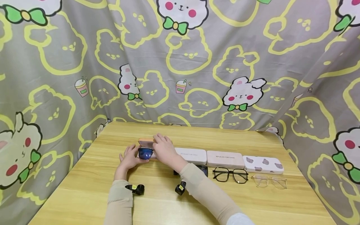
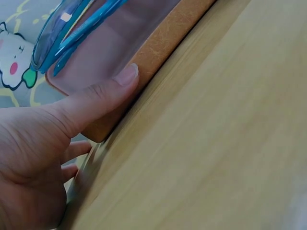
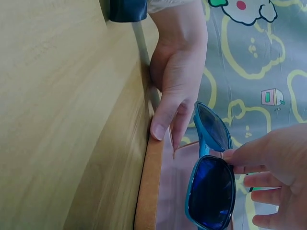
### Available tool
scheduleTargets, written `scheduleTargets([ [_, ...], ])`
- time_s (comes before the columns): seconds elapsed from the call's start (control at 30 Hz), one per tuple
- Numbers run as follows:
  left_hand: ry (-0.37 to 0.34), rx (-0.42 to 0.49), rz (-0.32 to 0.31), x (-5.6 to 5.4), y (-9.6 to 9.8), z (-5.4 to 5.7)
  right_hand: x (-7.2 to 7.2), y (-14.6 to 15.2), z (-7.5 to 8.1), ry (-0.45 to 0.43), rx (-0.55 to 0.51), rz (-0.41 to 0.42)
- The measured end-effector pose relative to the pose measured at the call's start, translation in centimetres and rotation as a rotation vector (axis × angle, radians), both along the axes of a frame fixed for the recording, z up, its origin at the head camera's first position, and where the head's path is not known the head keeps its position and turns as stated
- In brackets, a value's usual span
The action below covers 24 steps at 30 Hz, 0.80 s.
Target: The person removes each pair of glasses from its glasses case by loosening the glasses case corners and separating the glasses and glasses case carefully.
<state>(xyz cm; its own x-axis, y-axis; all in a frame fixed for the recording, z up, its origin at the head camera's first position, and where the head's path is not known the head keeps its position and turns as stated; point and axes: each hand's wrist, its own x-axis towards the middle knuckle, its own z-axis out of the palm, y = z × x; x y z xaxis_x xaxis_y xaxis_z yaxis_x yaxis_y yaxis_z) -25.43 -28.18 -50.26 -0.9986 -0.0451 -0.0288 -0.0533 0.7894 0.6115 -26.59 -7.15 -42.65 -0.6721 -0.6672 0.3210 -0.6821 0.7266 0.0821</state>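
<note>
An orange-brown glasses case (image 1: 146,142) with a pale pink lining lies with its lid raised at the left end of a row of cases. My left hand (image 1: 130,158) holds its left end, the thumb on the front wall (image 2: 156,57). With thumb and fingers, my right hand (image 1: 166,150) pinches a pair of sunglasses (image 1: 145,153) by the upper frame near the bridge. Dark blue lenses and a bright blue frame (image 3: 193,179) show in the right wrist view. The sunglasses hang over the case's lined inside, their temples (image 2: 88,28) folded in the left wrist view.
Rightward from the open case stand a white case (image 1: 192,155), a pink case (image 1: 225,158) and a bear-print case (image 1: 262,164). In front lie black-framed glasses (image 1: 230,175), thin-framed clear glasses (image 1: 270,181) and dark glasses (image 1: 203,170) partly hidden by my right forearm. A patterned curtain (image 1: 191,103) encloses the table.
</note>
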Motion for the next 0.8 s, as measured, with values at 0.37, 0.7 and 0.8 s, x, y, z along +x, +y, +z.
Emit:
scheduleTargets([
  [0.37, -0.024, 0.031, -0.018, 0.0, 0.0, 0.3, 1.5, 0.7, -0.1, 0.034, 0.031, 0.041],
  [0.7, -0.039, 0.023, -0.013, 0.0, -0.1, 0.2, 2.3, 1.0, -1.1, 0.089, 0.03, 0.068],
  [0.8, -0.04, 0.029, -0.012, 0.0, -0.1, 0.1, 2.5, 1.1, -1.3, 0.074, 0.037, 0.072],
])
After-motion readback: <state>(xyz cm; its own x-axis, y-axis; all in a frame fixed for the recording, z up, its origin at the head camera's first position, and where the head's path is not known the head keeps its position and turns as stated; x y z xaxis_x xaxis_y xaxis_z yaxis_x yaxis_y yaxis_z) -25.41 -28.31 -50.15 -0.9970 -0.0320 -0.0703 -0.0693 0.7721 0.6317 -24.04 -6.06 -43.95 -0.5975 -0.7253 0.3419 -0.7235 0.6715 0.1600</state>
